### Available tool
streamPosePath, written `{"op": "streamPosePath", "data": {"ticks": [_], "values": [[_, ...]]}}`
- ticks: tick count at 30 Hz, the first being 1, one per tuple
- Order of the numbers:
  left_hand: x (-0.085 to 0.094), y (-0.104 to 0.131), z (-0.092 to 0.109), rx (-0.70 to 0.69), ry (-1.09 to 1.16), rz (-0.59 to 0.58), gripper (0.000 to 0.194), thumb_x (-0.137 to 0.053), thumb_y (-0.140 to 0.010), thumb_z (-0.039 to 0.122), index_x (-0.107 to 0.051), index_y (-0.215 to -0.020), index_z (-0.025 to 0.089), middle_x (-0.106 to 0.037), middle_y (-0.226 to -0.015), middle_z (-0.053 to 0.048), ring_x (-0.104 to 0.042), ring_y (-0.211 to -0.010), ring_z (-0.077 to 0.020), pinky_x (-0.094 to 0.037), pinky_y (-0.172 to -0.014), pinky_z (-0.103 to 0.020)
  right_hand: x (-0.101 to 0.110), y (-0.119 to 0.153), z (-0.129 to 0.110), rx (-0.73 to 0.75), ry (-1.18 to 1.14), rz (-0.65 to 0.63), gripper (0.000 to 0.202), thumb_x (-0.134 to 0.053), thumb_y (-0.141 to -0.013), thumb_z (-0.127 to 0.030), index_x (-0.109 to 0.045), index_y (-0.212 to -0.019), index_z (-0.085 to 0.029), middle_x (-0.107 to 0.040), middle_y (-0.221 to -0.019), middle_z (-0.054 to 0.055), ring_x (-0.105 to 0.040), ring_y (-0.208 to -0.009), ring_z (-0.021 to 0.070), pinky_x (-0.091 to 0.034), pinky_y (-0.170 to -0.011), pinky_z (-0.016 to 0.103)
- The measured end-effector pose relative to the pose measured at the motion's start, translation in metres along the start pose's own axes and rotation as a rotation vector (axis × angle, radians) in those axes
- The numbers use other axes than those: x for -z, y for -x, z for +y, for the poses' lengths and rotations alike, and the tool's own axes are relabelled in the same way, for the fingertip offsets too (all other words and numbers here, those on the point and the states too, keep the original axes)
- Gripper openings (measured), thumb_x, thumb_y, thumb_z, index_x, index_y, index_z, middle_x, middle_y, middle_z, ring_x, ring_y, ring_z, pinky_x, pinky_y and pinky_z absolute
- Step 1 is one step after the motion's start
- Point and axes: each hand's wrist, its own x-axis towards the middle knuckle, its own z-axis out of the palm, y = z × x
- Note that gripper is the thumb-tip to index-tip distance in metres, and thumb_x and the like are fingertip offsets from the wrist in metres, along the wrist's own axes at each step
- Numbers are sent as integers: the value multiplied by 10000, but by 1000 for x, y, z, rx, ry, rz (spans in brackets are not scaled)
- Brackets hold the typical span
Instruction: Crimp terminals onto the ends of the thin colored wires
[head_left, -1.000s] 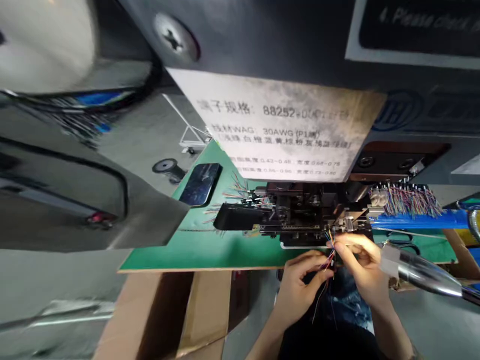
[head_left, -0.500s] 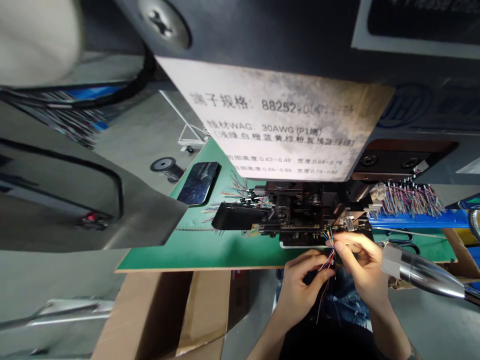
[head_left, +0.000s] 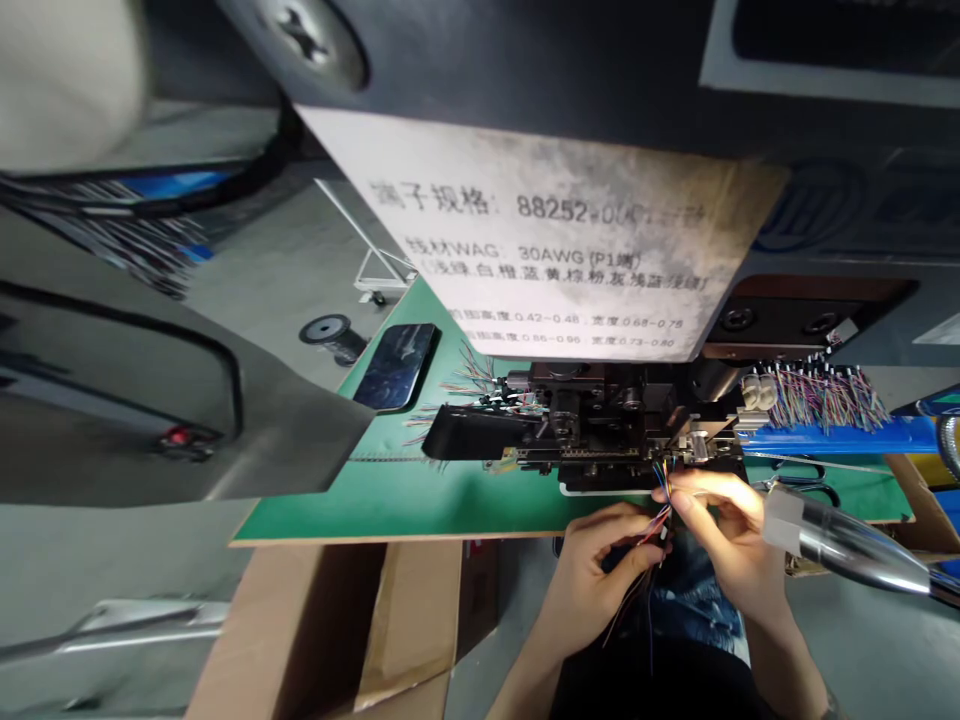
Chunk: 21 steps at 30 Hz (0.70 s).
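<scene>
A thin bundle of coloured wires (head_left: 663, 513) runs between my two hands, its loose ends fanned upward and longer strands hanging below. My left hand (head_left: 604, 570) pinches the lower part of the bundle between thumb and fingers. Higher up, the thumb and forefinger of my right hand (head_left: 724, 525) close on the wires close to their fanned tips. Just beyond the tips stands a dark crimping machine (head_left: 592, 420), with a strip of terminals (head_left: 397, 458) entering from its left. A small white piece shows on the wires beside my left fingertips.
A paper label (head_left: 555, 250) covers the machine's front. On the green table (head_left: 465, 505) lie a phone (head_left: 397, 367) and more wire bundles (head_left: 476, 375). Finished-looking wires (head_left: 825, 395) rest over a blue tray (head_left: 847, 437). A metal lamp tube (head_left: 847, 545) reaches in near my right wrist; cardboard boxes (head_left: 412, 620) stand below.
The fanned wire tips have shifted slightly and stand more upright. The hanging strands have swung to the left. Both hands keep nearly the same place and grip.
</scene>
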Motion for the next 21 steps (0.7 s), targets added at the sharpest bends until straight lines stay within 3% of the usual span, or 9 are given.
{"op": "streamPosePath", "data": {"ticks": [5, 9, 14, 17, 21], "values": [[-8, 0, -6, -51, -48, 60, 113, -808, -947, 272, -885, -936, 190, -827, -834, -75, -777, -742, -200, -618, -684, -237, -3, -3, 1, -110, -26, 17, 133, -753, -1012, -334, -866, -1058, -282, -728, -646, -19, -646, -550, 181, -495, -534, 296], [-8, -2, -4, -70, -80, 70, 74, -812, -931, 223, -881, -945, 202, -834, -855, -64, -793, -763, -194, -632, -715, -227, -2, -5, 3, -104, 25, 17, 172, -752, -1010, -376, -867, -1067, -261, -636, -565, -32, -543, -507, 172, -444, -510, 296], [-8, -2, -3, -72, -108, 71, 117, -799, -951, 284, -879, -946, 199, -847, -870, -77, -805, -767, -212, -655, -723, -257, -2, -4, 6, -88, 42, 13, 186, -745, -1023, -386, -865, -1085, -258, -631, -568, -28, -599, -542, 183, -475, -522, 290], [-6, 0, 0, -56, -131, 78, 154, -796, -960, 325, -889, -964, 202, -858, -898, -91, -812, -800, -229, -667, -768, -289, 1, -7, 5, 19, 127, 11, 168, -736, -1029, -355, -865, -1094, -268, -645, -590, -14, -680, -624, 216, -526, -562, 307], [3, 2, 9, 16, -42, -1, 225, -804, -963, 407, -900, -997, 207, -869, -935, -111, -812, -796, -242, -669, -741, -304, 7, -10, -5, 254, 256, 12, 109, -738, -1005, -264, -846, -990, -279, -787, -949, 58, -751, -862, 243, -599, -722, 352]]}}
